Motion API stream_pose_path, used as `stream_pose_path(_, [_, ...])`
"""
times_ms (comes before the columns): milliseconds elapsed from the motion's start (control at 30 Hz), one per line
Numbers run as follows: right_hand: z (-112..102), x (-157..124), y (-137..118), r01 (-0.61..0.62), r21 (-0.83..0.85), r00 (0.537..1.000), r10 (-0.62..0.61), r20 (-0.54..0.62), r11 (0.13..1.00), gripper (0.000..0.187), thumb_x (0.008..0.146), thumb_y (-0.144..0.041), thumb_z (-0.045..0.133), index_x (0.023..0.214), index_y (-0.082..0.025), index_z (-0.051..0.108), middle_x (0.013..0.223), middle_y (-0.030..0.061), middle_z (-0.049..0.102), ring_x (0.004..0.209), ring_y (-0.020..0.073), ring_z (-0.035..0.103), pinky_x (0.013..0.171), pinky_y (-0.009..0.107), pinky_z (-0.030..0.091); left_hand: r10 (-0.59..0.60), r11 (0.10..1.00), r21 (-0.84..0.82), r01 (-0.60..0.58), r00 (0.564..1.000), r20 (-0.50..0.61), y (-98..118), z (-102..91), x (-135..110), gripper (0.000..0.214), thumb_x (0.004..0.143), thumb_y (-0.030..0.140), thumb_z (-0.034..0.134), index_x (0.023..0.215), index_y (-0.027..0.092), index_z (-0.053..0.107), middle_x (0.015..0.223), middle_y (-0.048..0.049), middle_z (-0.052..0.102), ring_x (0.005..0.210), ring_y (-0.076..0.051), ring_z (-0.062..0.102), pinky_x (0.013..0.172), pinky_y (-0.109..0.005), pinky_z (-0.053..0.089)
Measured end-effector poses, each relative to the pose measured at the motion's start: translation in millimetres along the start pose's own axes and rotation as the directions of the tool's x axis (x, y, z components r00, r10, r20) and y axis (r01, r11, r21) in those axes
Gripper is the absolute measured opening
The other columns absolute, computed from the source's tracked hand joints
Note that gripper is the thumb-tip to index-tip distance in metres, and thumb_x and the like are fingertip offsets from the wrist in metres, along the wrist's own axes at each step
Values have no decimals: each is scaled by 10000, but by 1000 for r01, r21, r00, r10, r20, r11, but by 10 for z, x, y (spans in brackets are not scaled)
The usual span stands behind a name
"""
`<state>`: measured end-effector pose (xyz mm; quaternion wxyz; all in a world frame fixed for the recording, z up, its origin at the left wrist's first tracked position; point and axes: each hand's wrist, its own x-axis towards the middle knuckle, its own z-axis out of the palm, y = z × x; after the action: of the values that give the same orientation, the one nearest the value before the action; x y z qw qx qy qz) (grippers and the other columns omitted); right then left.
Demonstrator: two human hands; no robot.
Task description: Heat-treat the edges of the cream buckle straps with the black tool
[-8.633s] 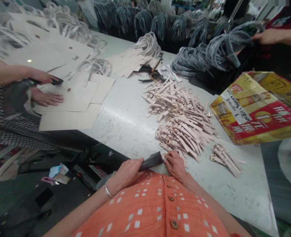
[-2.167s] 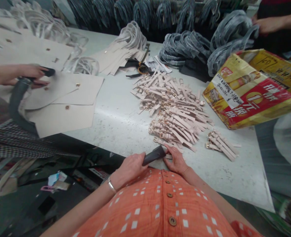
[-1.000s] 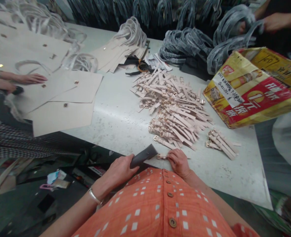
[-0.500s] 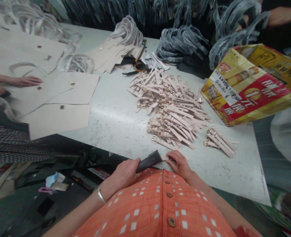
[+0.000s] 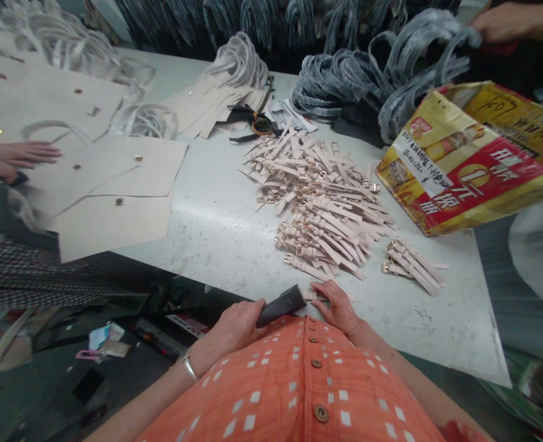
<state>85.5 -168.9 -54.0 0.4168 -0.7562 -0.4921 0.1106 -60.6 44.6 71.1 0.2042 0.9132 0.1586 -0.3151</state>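
Observation:
My left hand (image 5: pixel 237 325) is closed around a dark, thick, handle-like tool (image 5: pixel 281 305) at the table's front edge; its exact kind does not show. Beside the tool's end, my right hand (image 5: pixel 338 308) pinches a pale buckle strap (image 5: pixel 308 295) lying along the table edge. Most of that strap is hidden by my fingers. Just beyond my hands lies a big heap of pale buckle straps (image 5: pixel 317 209) with small gold buckles. A smaller bundle of buckle straps (image 5: pixel 413 265) rests to the right of it.
A yellow and red carton (image 5: pixel 465 178) leans at the table's right side. Grey looped straps (image 5: pixel 336 83) lie at the back, near a co-worker's hand (image 5: pixel 502 23). Pale flat panels (image 5: pixel 119 230) cover the left, under another person's hands (image 5: pixel 27 153). Scissors (image 5: pixel 260 124) lie behind the heap.
The dark tool's end has dipped slightly and shifted a little right; my right hand stays on the strap. At the back right, the co-worker's hand and grey loops have moved left.

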Motion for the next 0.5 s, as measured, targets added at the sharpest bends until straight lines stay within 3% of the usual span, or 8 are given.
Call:
stream_pose_path(367, [-19,10,-37,-38,7,999,38,-3,999,504,839,-275,542,1311,-216,377,925,74,599,847,210,544,766,390,488,-35,998,49,35,999,-1,10,24,4,338,795,501,442,946,220,553,870,-85,669,842,-242,641,663,-291,436])
stream_pose_path(500, [-11,7,-20,-35,14,999,35,-7,999,507,820,-238,545,1303,-215,393,925,75,600,848,209,549,759,384,493,25,999,43,-23,999,-47,131,11,93,302,805,466,442,938,217,549,853,-86,669,834,-234,641,677,-294,441])
